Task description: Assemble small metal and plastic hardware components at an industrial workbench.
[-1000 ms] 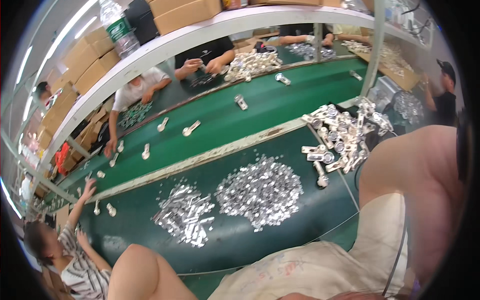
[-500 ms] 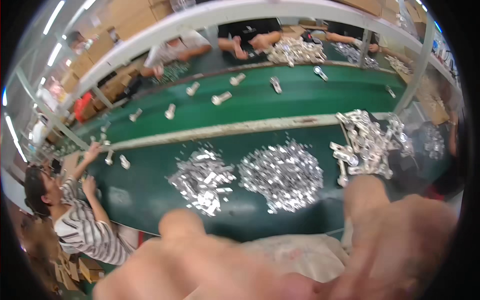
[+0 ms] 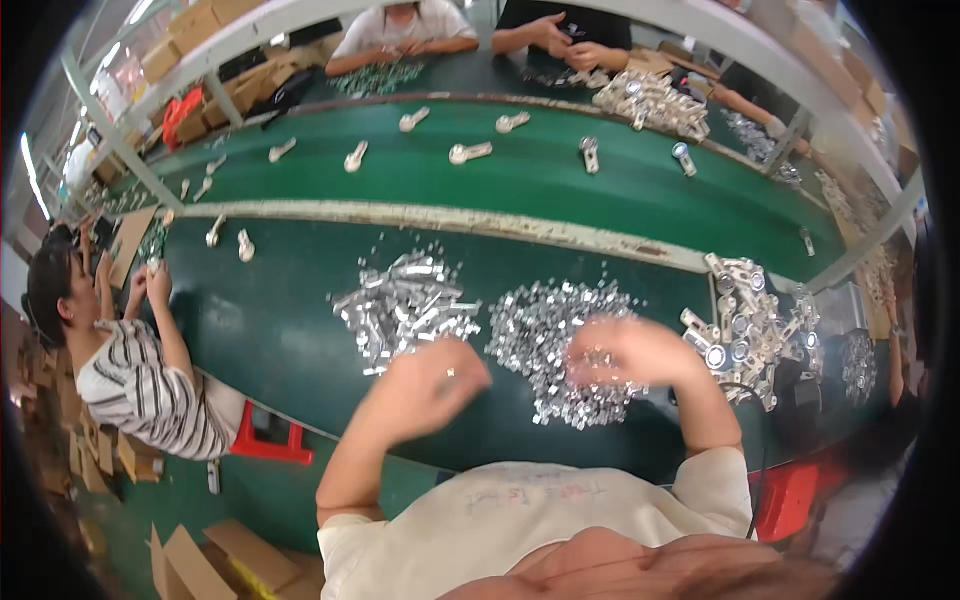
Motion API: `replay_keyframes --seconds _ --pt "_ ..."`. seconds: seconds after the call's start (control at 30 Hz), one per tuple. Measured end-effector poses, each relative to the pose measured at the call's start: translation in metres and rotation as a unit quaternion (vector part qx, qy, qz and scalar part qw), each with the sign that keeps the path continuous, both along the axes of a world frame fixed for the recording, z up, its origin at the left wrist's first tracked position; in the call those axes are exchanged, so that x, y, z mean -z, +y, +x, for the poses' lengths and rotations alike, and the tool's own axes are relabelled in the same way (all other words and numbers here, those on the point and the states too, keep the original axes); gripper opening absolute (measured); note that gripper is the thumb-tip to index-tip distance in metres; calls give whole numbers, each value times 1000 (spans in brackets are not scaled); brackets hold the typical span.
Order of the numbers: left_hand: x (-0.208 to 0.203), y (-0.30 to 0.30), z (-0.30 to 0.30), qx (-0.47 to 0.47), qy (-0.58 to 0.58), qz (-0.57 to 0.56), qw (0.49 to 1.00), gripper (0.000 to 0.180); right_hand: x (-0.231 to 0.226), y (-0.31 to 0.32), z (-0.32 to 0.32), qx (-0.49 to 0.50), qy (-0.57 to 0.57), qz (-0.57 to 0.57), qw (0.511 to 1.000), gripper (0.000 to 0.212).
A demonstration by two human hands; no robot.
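Smeared by motion, my left hand hovers at the near edge of a pile of longer silvery metal strips. Its fingers bend inward, but whether anything is between them does not show. Farther right, my right hand reaches with its fingers over a pile of small shiny metal pieces. Those fingers are blurred too, and their tips blend into the pile. Both piles lie side by side on a dark green worktable.
At right lies a heap of pale handle-shaped parts with round ends. Beyond a worn ledge, a green belt carries spaced pale parts. A co-worker in a striped shirt sits at left; others work opposite. A red stool stands at left.
Both hands have moved from close before the camera out to the two piles. The view has shifted, showing more of my arms and torso. The parts on the belt sit in different places.
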State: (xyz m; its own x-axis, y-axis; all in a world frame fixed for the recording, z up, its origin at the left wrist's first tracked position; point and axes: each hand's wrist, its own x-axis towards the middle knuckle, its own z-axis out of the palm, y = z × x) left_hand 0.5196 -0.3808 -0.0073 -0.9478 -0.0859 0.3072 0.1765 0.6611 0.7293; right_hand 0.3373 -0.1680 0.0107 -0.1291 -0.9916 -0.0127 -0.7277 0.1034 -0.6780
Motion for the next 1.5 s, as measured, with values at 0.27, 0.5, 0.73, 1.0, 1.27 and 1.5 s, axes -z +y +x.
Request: replay_keyframes --seconds 0.27,0.5,0.73,1.0,1.27,1.5 --pt "112 -55 -68 -147 -15 -113 983 14 118 -22 -50 141 238 34 960 14" --pt "130 -61 -91 -66 -113 -150 980 20 113 -9 -43 196 218 -37 955 4" --pt "119 -58 -98 -92 -141 -173 970 38 106 -12 -53 234 142 44 961 6" --pt "118 -58 -109 -47 -298 -93 949 24 93 -29 -55 248 30 -109 962 7" --pt "99 -48 -94 -156 -156 -51 974 12 78 -23 -47 272 -295 -122 908 12" --pt "119 -53 -89 -174 -161 -96 967 12 73 -28 -30 273 -345 -192 877 12"
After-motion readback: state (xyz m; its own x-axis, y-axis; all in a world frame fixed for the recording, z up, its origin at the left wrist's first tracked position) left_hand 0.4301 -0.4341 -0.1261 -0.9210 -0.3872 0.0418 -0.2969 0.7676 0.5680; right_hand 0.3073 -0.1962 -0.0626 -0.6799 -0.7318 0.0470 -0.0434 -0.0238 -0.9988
